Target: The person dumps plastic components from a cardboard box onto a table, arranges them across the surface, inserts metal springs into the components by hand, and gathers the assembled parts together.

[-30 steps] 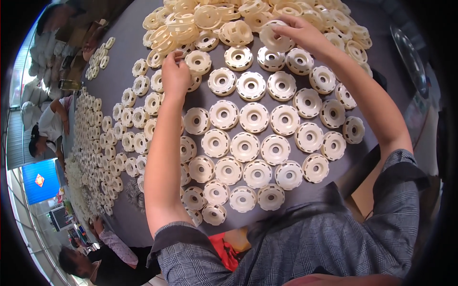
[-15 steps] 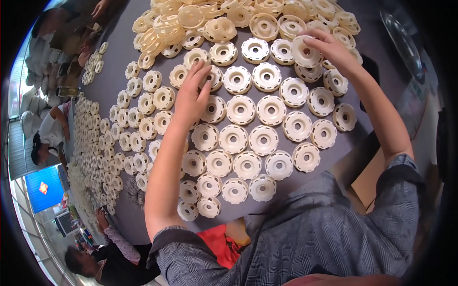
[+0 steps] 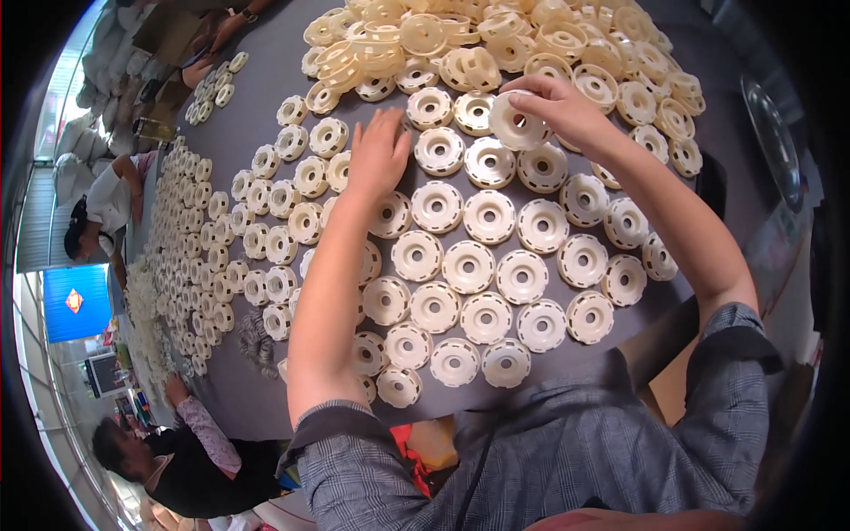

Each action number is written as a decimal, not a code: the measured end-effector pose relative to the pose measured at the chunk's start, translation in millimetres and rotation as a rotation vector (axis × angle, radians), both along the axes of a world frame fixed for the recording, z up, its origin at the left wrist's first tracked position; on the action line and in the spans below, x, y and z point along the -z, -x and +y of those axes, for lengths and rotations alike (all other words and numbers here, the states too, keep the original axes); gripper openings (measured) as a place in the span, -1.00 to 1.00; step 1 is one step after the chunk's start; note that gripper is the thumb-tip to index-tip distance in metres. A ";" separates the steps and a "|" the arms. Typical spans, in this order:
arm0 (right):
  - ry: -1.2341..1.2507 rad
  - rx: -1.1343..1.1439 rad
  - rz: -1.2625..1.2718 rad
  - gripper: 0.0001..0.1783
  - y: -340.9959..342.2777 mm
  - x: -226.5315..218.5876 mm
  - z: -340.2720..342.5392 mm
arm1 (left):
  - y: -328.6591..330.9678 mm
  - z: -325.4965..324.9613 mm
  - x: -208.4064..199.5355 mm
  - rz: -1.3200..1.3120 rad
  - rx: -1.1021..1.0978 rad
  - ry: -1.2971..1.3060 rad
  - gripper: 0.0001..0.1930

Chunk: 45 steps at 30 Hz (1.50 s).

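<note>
The right hand (image 3: 560, 108) is pinching a cream disc (image 3: 519, 138) by its upper edge, thumb on the face I can see; from my remote seat I can't tell whether the disc clears the ones beneath it or touches them. I have that disc at the far edge of the laid-out discs (image 3: 425, 212), just in front of the heaped cream rings (image 3: 423, 37). My view puts the left hand (image 3: 379, 152) palm down, fingers extended and slightly parted, gripping nothing that I can make out, beside the left end of those rows. All of it sits on a grey table (image 3: 266, 75). Farther left I see many smaller-looking rings (image 3: 212, 258), a tangled grey bundle (image 3: 257, 341) and, near the lower corner, a co-worker's patterned sleeve (image 3: 208, 434).
</note>
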State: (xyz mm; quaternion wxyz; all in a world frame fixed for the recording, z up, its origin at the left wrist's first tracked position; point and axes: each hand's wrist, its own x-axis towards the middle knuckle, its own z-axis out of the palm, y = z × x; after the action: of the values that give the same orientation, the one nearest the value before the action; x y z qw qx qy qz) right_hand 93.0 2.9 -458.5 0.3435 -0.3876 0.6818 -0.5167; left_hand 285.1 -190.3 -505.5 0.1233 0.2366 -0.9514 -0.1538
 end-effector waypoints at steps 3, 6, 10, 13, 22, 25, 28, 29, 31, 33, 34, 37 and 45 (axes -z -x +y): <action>-0.131 -0.074 -0.035 -0.61 -8.8 -11.9 -30.0 | -22.8 -3.4 -8.1 -0.074 0.089 0.048 -0.60; -0.054 -0.023 -0.044 -0.63 -19.6 3.4 -82.3 | -35.8 -3.0 -16.7 0.035 0.113 0.019 -0.61; 0.001 0.044 -0.159 -0.66 -46.2 14.9 -161.2 | -54.3 -16.6 -27.2 0.204 0.064 0.043 -0.63; 0.001 0.089 -0.139 -0.69 -54.6 24.5 -200.9 | -56.0 -35.1 -24.9 0.277 0.053 0.056 -0.65; -0.168 -0.162 1.106 -0.58 -71.2 11.8 -168.0 | -21.8 -119.5 -1.0 0.299 -0.143 -0.094 -0.70; 0.042 -0.302 1.175 -0.50 -71.7 22.9 -153.1 | -4.1 -127.5 10.4 0.134 -0.291 0.051 -0.75; -0.169 -0.486 1.134 -0.50 -70.9 17.1 -150.4 | 3.6 -118.6 3.3 -0.120 -0.312 0.175 -0.79; -0.209 -0.518 1.208 -0.49 -71.8 17.4 -148.0 | 4.0 -113.1 -1.6 -0.192 -0.274 0.217 -0.80; -0.051 -0.352 1.122 -0.46 -69.4 25.3 -148.4 | -3.8 -104.7 -9.6 -0.156 -0.262 0.269 -0.81; 0.141 -0.293 1.213 -0.45 -62.1 33.7 -148.6 | -10.9 -97.5 -18.9 0.200 -0.291 0.087 -0.83; 0.133 -0.328 1.089 -0.47 -61.5 37.3 -152.7 | -15.6 -92.6 -20.7 0.349 -0.301 0.014 -0.85; -0.012 -0.486 1.219 -0.48 -65.6 36.4 -152.8 | -34.0 -73.4 -32.0 0.658 -0.400 -0.601 -0.84; 0.284 -0.437 1.001 -0.55 -61.7 23.7 -122.8 | -158.7 -4.4 -83.3 1.255 -0.508 -1.524 -0.72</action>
State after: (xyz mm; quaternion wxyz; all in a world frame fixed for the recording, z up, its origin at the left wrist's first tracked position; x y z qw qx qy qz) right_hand 154.6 -119.9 -482.2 0.0215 -0.7601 0.5891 -0.2733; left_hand 443.8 -194.7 -422.2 0.4455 0.3239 -0.2859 -0.7842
